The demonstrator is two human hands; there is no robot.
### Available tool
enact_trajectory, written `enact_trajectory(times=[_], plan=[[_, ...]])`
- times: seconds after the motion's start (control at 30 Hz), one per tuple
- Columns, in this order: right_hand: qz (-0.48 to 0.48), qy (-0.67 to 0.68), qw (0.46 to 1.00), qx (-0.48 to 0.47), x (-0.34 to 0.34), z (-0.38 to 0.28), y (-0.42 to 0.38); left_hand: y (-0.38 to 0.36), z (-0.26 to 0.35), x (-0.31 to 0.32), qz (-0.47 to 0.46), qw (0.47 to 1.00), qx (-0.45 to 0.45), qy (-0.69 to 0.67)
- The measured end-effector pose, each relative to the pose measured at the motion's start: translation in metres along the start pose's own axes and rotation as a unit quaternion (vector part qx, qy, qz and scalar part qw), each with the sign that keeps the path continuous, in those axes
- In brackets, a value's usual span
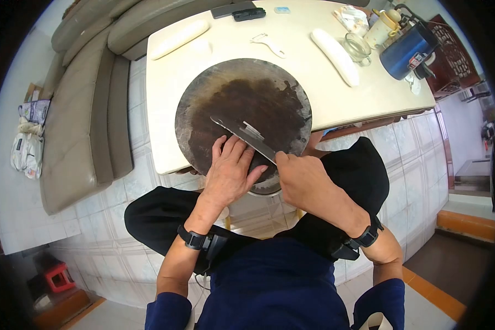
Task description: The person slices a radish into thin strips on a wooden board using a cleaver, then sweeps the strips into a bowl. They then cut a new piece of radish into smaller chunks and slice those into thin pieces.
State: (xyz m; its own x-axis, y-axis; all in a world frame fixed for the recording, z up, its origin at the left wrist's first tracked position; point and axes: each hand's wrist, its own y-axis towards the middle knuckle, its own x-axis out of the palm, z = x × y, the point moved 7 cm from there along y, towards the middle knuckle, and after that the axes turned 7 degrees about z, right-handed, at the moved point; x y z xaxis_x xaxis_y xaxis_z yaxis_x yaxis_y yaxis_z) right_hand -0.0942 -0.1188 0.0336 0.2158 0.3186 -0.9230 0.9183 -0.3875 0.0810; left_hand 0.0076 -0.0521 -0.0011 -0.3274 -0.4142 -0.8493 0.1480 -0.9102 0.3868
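Observation:
My right hand [303, 177] is wrapped round the handle of a kitchen knife [246, 136]. The blade runs diagonally up and left across a round, dark, wet-stained chopping board [242, 99]. Beside the blade, my left hand [228, 171] presses down with bent fingers against its near side, thumb out toward the right hand. Whatever lies under those fingers is hidden. Thin white strips [253, 130] lie at the far side of the blade. A long white radish [335, 56] rests right of the board, and another white radish [180, 39] lies to the back left.
On the cream table [165, 132] are a white peeler [268, 45], a black case [249, 14], a glass mug [357, 48] and a blue kettle [406, 52]. A grey-brown sofa [77, 115] stands along the left. The board's near edge overhangs the table toward my knees.

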Motion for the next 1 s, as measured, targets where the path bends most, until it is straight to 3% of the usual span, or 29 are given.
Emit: enact_trajectory(times=[0.07, 0.27, 0.6, 1.0], plan=[[0.051, 0.031, 0.998, -0.02, -0.001, -0.003, 0.009, -0.001, 0.0, -0.001, 0.002, 1.0, 0.002, 0.003], [0.085, 0.049, 0.995, -0.034, 0.008, -0.004, 0.019, -0.003, 0.0, -0.001, 0.021, 1.0, 0.006, 0.002], [0.024, 0.031, 0.999, -0.004, 0.001, -0.002, -0.001, -0.002, -0.001, -0.002, 0.024, 1.0, 0.002, -0.011], [0.083, 0.054, 0.995, -0.026, 0.0, -0.005, 0.0, -0.003, 0.001, -0.005, 0.06, 0.998, 0.014, -0.003]])
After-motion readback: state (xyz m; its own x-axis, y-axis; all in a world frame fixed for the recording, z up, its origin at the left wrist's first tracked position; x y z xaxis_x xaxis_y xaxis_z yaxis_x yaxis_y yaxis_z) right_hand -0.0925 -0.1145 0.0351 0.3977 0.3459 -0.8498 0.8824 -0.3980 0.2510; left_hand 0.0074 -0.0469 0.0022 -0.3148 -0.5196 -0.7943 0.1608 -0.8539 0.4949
